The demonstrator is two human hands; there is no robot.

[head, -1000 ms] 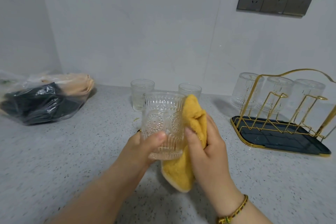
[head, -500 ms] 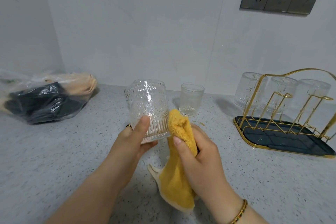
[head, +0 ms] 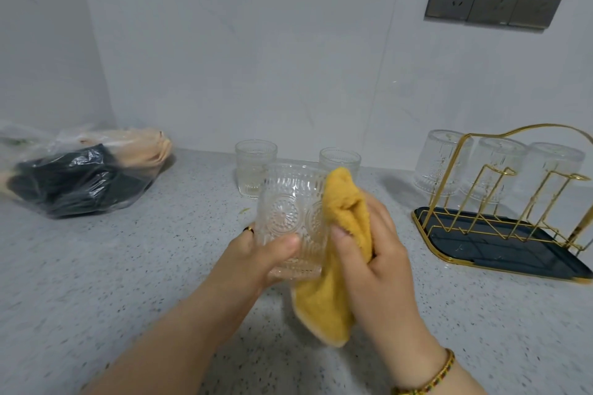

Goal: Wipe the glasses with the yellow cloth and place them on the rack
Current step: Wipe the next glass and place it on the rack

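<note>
centrally, embossed ribbed glass [head: 290, 218] against fuzzy cloth [head: 345, 205]

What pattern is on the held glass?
Embossed sunflower-like medallions above vertical ribbing on the clear glass, seen in the head view.

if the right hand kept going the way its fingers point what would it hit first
Most likely the glass held in the left hand: the right hand presses the yellow cloth against its side. Depth is hard to judge.
</note>
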